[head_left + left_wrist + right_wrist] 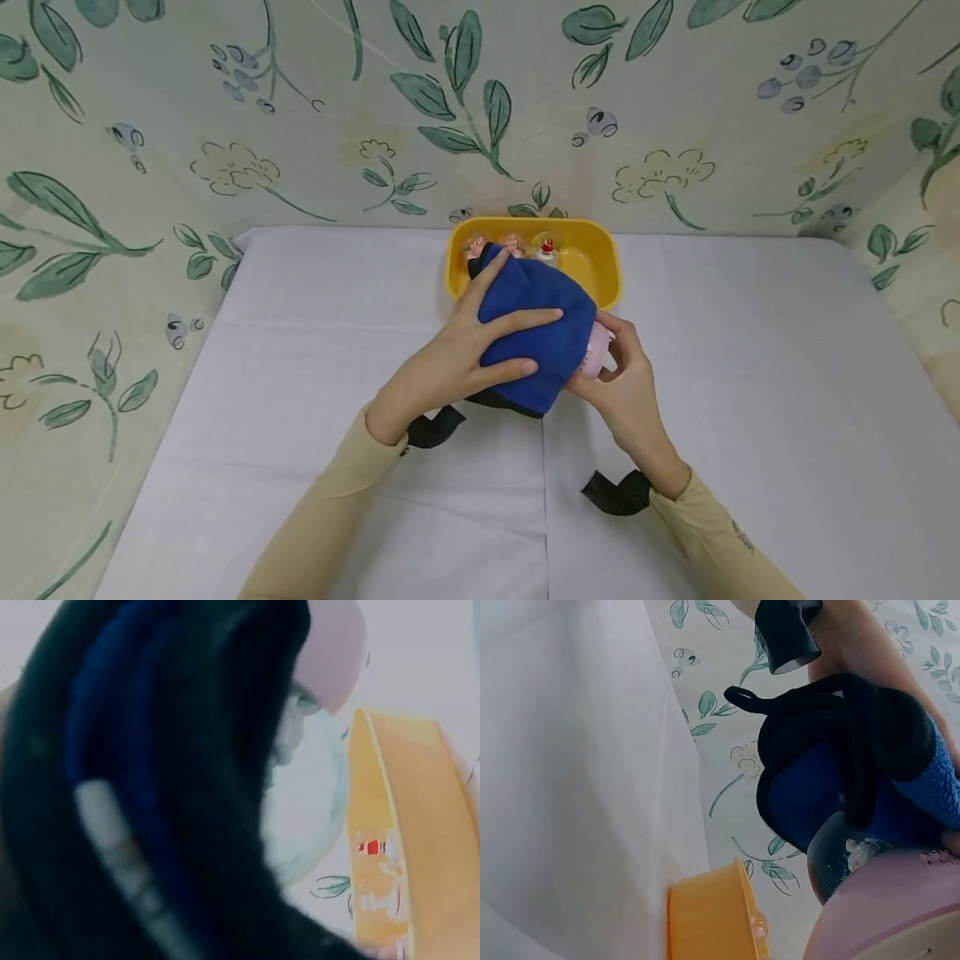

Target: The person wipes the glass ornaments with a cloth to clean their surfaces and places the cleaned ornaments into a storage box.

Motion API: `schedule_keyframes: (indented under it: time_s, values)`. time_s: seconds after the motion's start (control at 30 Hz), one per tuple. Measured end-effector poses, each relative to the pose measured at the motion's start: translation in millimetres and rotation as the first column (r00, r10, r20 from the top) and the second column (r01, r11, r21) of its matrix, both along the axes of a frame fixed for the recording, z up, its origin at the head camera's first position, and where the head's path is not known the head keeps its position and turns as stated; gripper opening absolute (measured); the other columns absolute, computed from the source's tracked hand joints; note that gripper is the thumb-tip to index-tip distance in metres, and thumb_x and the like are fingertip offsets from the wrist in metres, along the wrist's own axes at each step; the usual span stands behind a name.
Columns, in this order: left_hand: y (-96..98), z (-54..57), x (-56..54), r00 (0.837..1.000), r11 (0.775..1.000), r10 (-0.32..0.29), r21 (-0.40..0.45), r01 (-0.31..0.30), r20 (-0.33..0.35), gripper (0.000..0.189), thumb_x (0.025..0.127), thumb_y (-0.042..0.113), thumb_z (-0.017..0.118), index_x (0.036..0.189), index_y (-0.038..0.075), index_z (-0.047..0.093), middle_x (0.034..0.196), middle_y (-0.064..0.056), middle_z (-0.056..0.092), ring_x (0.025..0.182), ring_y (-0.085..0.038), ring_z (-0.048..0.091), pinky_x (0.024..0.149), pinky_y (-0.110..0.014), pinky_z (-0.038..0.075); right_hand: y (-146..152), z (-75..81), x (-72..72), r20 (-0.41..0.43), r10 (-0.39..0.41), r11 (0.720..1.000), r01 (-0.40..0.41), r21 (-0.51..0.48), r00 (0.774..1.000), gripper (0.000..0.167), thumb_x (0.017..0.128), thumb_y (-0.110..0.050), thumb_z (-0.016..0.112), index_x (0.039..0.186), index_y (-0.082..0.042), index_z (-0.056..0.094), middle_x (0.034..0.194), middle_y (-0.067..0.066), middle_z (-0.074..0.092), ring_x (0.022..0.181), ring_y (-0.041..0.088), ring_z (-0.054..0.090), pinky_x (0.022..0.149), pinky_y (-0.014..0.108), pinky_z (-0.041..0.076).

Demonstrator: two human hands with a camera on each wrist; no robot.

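Note:
A snow globe with a pink base (pixel 595 350) is tilted above the front of the yellow tray. My right hand (pixel 618 383) grips that base with thumb and fingers on either side. Over the clear dome (pixel 829 855) lies a blue cloth (pixel 536 321) with black edging, hiding most of the glass in the head view. My left hand (pixel 457 350) holds the cloth around the globe, thumb and fingers spread across it. White figures show inside the dome in the left wrist view, where dark folds of cloth (pixel 225 750) fill much of the picture.
The yellow tray (pixel 611 267) stands at the back edge of the white-covered table (pixel 300 333). Inside are two pinkish figures and a small clear item with a red top (pixel 547 247). A leaf-patterned cloth (pixel 300 125) hangs behind. Black straps (pixel 618 493) stick out at both wrists.

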State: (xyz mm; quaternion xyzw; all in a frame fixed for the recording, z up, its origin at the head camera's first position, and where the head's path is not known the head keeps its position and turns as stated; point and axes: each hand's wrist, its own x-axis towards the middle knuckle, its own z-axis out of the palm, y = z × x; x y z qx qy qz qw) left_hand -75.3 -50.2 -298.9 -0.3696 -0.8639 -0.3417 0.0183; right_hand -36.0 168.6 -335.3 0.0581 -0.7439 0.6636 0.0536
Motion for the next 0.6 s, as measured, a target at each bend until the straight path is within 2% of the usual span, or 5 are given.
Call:
schedule_keyframes:
  time_s: [0.1, 0.23, 0.4, 0.53, 0.6]
  values:
    - [1.6, -4.3, -3.7, 0.999, 0.997, -0.04, 0.06, 0.041, -0.027, 0.049, 0.089, 0.039, 0.067, 0.135, 0.031, 0.052, 0.159, -0.001, -0.011, 0.144, -0.023, 0.0, 0.106, -0.056, 0.03, -0.4, 2.3, 0.0, -0.013, -0.008, 1.0, 0.009, 0.024, 1.0, 0.069, 0.075, 0.011, 0.072, 0.136, 0.003, 0.04, 0.131, 0.003, 0.041, 0.116, 0.023, 0.042, 0.085, 0.019, 0.049]
    - [5.4, -11.0, -4.7, 0.999, 0.992, -0.022, 0.127, 0.027, -0.041, 0.047, 0.087, 0.035, 0.071, 0.131, 0.029, 0.055, 0.158, -0.006, 0.001, 0.141, -0.028, 0.013, 0.104, -0.054, 0.034, -0.2, 4.3, 0.1, -0.041, -0.011, 0.997, 0.014, 0.08, 0.999, 0.07, 0.075, 0.009, 0.074, 0.137, -0.001, 0.043, 0.13, 0.002, 0.041, 0.117, 0.02, 0.041, 0.088, 0.019, 0.048]
    - [5.6, -17.2, -2.5, 0.997, 0.973, 0.047, 0.222, -0.058, 0.055, 0.048, 0.084, 0.032, 0.073, 0.129, 0.029, 0.056, 0.155, -0.002, 0.009, 0.136, -0.033, 0.023, 0.098, -0.054, 0.041, 3.4, 5.8, 2.8, -0.114, 0.067, 0.992, -0.054, 0.113, 0.991, 0.081, 0.074, 0.011, 0.074, 0.145, -0.008, 0.038, 0.139, 0.004, 0.039, 0.12, 0.021, 0.038, 0.092, 0.019, 0.045]
    - [-0.2, -16.0, -1.9, 0.988, 0.947, 0.062, 0.304, -0.103, 0.14, 0.05, 0.082, 0.03, 0.071, 0.129, 0.027, 0.056, 0.154, 0.001, 0.013, 0.135, -0.03, 0.024, 0.096, -0.053, 0.043, 10.0, 5.4, 2.2, -0.262, 0.183, 0.972, -0.134, 0.194, 0.947, 0.094, 0.068, 0.012, 0.078, 0.148, -0.006, 0.032, 0.146, 0.01, 0.035, 0.121, 0.023, 0.038, 0.093, 0.019, 0.044]
    - [-2.4, -13.6, -0.9, 0.986, 0.943, 0.052, 0.317, -0.1, 0.157, 0.051, 0.081, 0.03, 0.071, 0.129, 0.027, 0.056, 0.154, 0.001, 0.013, 0.135, -0.028, 0.023, 0.095, -0.053, 0.043, 13.9, 5.0, -0.1, -0.358, 0.219, 0.955, -0.124, 0.269, 0.908, 0.09, 0.071, -0.006, 0.085, 0.145, -0.002, 0.035, 0.142, 0.015, 0.04, 0.118, 0.022, 0.042, 0.091, 0.018, 0.046]
